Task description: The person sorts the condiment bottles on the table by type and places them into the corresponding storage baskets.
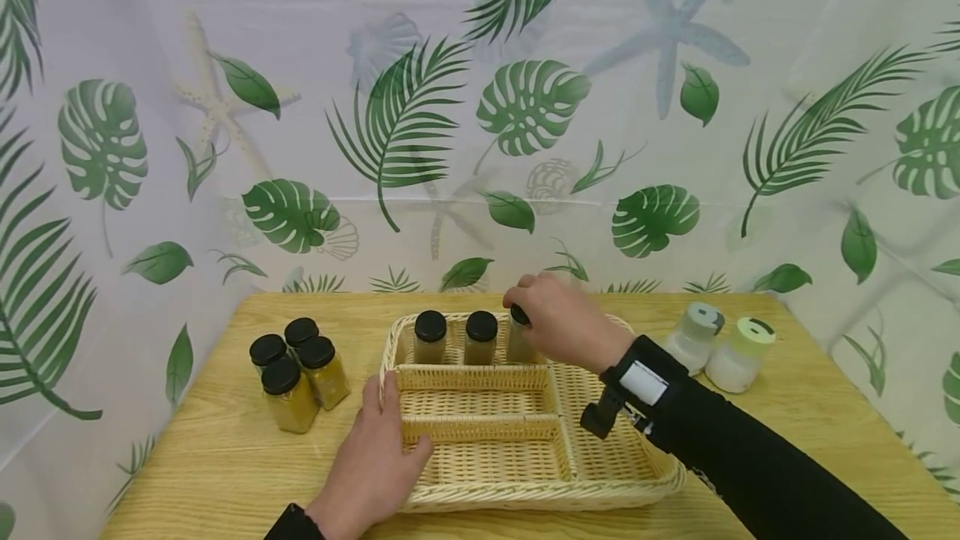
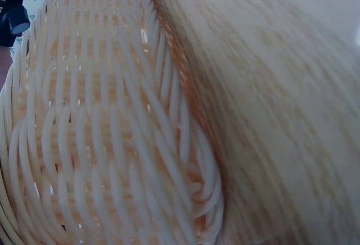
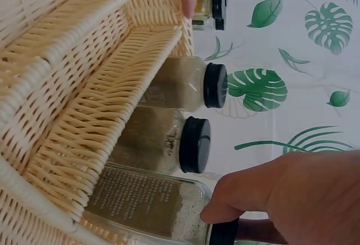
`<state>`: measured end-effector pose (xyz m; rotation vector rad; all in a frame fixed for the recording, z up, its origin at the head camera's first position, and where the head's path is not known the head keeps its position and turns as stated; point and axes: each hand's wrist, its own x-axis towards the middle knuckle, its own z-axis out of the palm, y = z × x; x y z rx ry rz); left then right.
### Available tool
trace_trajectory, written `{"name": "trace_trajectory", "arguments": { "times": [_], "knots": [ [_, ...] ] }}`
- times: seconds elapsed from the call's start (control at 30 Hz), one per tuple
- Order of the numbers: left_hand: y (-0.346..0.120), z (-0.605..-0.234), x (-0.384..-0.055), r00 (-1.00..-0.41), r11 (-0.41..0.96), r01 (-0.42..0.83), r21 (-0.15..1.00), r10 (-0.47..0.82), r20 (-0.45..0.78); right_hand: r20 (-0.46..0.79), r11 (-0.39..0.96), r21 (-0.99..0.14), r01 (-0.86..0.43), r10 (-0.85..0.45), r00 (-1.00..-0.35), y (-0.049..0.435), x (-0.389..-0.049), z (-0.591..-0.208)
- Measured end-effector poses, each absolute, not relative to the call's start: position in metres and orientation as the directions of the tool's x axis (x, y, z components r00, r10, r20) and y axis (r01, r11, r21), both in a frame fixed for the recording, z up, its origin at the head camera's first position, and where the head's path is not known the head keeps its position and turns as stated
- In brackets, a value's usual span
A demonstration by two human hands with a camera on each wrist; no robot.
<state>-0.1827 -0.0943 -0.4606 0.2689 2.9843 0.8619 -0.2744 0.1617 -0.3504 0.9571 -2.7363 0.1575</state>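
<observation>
My right hand pinches the black lid of a glass spice jar standing in the back compartment of a divided wicker basket. The jar holds brownish powder and bears printed text. Two similar black-lidded spice jars, one in the middle and one at the left, stand beside it in that compartment. My left hand grips the basket's left rim, with the thumb on the inner side. In the left wrist view only the woven outer wall and the tabletop show; the left fingers are hidden there.
Several black-lidded jars of yellow powder are grouped left of the basket. To its right stand a jar with a grey-white lid and one with a pale green lid. A leaf-print sheet hangs behind the wooden table.
</observation>
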Motion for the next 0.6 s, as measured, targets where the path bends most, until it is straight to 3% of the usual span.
{"name": "trace_trajectory", "arguments": {
  "times": [0.6],
  "knots": [
    [-0.094, -0.459, -0.181, -0.982, 0.836, 0.183, 0.518, 0.184, 0.049, 0.175, 0.806, -0.032, -0.591, -0.578, -0.797, 0.162, -0.274, -0.376]
  ]
}}
